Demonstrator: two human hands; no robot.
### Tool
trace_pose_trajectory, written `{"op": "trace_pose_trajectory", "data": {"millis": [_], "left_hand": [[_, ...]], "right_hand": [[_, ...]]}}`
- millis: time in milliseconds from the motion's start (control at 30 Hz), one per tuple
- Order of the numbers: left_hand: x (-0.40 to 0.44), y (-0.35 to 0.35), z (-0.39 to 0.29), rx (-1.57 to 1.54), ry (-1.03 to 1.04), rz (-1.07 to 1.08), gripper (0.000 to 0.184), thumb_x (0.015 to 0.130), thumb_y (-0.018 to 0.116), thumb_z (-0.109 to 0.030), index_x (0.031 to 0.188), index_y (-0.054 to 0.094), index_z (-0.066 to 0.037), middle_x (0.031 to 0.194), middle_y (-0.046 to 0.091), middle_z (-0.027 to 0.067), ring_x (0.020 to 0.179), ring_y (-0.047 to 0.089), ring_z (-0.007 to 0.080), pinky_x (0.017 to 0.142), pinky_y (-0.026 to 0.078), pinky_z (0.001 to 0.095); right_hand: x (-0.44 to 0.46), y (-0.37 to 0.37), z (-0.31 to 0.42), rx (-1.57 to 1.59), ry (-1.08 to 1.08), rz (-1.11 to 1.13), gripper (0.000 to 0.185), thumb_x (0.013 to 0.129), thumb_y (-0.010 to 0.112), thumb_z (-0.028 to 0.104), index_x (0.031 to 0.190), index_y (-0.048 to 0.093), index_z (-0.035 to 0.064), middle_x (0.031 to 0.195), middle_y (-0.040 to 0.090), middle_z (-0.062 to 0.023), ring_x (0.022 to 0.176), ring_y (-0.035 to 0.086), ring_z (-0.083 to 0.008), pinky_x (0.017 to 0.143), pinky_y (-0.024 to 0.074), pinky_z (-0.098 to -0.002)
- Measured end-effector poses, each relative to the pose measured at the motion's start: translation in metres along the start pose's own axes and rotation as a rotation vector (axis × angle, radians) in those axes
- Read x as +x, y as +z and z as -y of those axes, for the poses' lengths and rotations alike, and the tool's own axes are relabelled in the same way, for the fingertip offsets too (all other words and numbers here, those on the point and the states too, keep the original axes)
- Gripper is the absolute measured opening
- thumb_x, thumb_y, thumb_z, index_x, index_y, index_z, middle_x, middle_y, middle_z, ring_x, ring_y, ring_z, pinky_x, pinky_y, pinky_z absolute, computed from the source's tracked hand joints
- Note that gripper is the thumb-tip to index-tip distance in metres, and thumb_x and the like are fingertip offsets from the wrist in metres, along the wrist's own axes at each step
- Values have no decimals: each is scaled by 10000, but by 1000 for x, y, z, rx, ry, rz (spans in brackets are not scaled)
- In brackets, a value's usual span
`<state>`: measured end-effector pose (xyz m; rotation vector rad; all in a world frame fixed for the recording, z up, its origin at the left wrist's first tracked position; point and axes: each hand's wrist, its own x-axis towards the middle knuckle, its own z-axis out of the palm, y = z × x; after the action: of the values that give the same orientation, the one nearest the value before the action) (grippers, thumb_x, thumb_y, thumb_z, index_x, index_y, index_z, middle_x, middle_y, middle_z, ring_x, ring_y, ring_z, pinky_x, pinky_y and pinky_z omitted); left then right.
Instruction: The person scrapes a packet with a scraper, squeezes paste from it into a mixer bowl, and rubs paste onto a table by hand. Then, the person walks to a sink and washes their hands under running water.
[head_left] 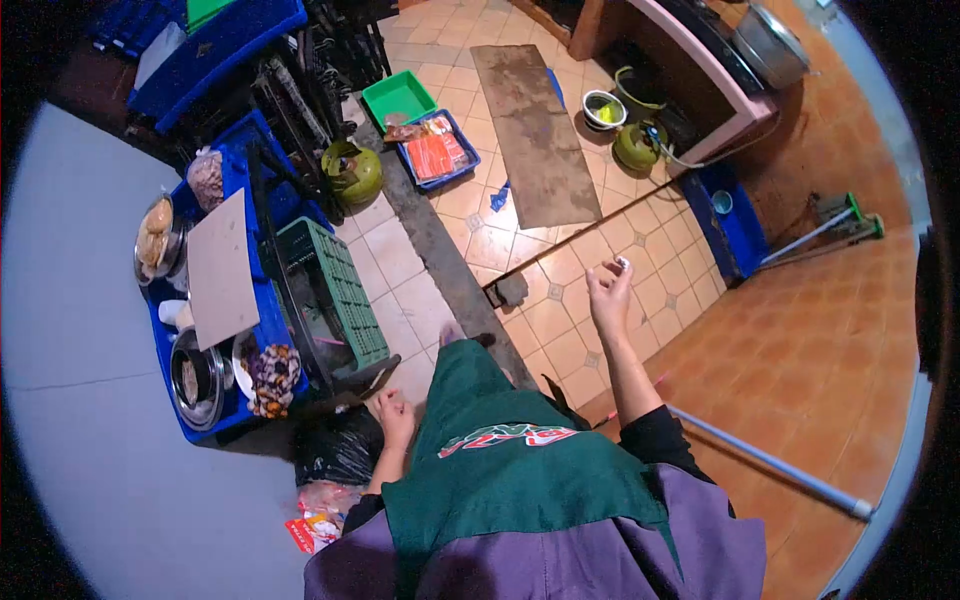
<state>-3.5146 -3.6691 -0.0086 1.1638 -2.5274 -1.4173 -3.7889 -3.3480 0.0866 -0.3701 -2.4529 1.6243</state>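
My right hand is raised over the tiled floor at centre right, its fingers bent inward. A tiny white spot shows at the fingertips, too small to name. Lower down on the left, my left hand hangs beside my green apron, loosely curled with the fingers slightly apart and nothing visible in them. Nearest to it are a black plastic bag and a green slatted crate. One foot shows in front of the apron, by the dark floor strip.
A blue table on the left bears bowls, a board and bagged food. Ahead lie a green tray, a blue tray of packets, a cardboard sheet and gas cylinders. A pole leans along the right.
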Motion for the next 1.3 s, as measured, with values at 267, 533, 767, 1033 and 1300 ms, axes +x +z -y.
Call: {"op": "trace_pose_trajectory", "data": {"millis": [267, 533, 767, 1033, 1300], "left_hand": [[214, 45, 127, 87, -457, -52, 446, 711, 606, -118, 1080, 371, -34, 854, 523, 159, 724, 547, 302, 684, 460, 416], [491, 81, -92, 46, -214, 121, 476, 710, 602, -41, 1127, 376, -16, 861, 512, 105, 771, 518, 236, 713, 451, 346], [645, 196, -327, 176, 186, 13, 567, 726, 599, -75, 1212, 320, 15, 961, 515, 179, 949, 501, 318, 879, 382, 393], [714, 364, -392, -90, 66, -81, 543, 713, 586, 16, 1184, 321, 69, 1127, 417, 196, 1069, 447, 287, 938, 374, 377], [842, 412, -368, -206, -208, 150, 163, 693, 627, -128, 709, 512, -12, 728, 552, 103, 691, 544, 242, 638, 441, 402]], "right_hand": [[177, 66, 39, 3, -25, 6, 512, 795, 645, 89, 1195, 342, -13, 1093, 473, -133, 774, 570, -168, 653, 491, -258], [285, 54, 13, 18, 275, -316, 555, 795, 653, 105, 1231, 329, -7, 1146, 446, -149, 929, 525, -196, 735, 489, -293], [365, 37, -40, -88, 322, -516, 518, 820, 619, 85, 1237, 319, 18, 1142, 439, -129, 785, 535, -152, 637, 495, -263], [668, 112, -80, -181, 109, -301, 474, 831, 587, 32, 1226, 326, 43, 1129, 472, -90, 729, 508, -99, 590, 462, -209], [1004, 282, 85, 35, -195, 80, 374, 833, 582, 45, 1153, 389, 37, 971, 553, -79, 735, 535, -104, 642, 458, -243]]}}
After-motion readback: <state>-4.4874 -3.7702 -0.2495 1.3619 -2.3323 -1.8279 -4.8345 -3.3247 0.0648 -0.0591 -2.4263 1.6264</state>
